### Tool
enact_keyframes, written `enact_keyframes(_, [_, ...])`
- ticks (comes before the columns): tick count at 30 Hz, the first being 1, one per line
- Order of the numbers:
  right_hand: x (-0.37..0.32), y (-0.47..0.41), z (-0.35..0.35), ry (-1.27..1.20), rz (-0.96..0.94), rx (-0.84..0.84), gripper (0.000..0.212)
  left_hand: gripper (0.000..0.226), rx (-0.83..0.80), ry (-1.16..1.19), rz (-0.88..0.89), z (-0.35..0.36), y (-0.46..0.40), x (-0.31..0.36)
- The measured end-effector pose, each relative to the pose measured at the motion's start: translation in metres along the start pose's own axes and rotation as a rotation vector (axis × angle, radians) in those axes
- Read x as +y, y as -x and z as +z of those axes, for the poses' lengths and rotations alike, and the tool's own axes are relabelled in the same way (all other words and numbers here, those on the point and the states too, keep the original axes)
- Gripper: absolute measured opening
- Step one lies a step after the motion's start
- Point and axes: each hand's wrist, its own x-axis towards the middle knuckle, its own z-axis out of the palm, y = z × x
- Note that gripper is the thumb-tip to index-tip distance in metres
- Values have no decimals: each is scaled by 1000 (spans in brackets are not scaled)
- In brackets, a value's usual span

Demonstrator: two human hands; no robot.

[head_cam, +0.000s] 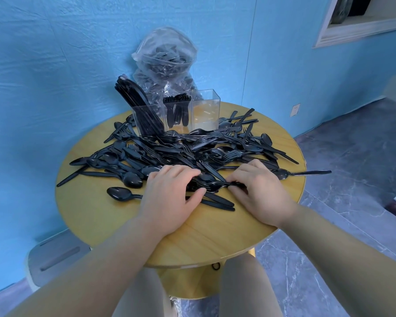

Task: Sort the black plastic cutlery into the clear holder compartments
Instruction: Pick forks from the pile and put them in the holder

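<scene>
1. No text, label, brand, number or sign could be read anywhere in the frame.
2. The wall socket (295, 110) at right of centre was too small to show any marking.
3. The clear bag (167, 62) at upper centre showed no legible print.

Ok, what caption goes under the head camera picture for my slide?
Two hands sorting a pile of black cutlery beside a clear holder.
</scene>
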Motion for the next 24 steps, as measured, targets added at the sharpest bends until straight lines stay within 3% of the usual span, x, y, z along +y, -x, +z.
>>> enact_keyframes(4, [2,0,1,25,-13,19,15,31,42,15,33,3,0,-4])
enact_keyframes(9, [3,-7,-2,113,-3,38,16,52,50,4,-6,3,-2,-2])
enact_keyframes(15, [3,-24,-15,229,132,-60,29,49,81,-64,-48,5,-2,-2])
enact_keyframes(19, [6,-33,-14,305,254,-170,22,45,83,-105,-23,6,-2,-3])
enact_keyframes(24, [5,-29,-10,299,255,-193,24,54,41,-125,-19,6,-3,-3])
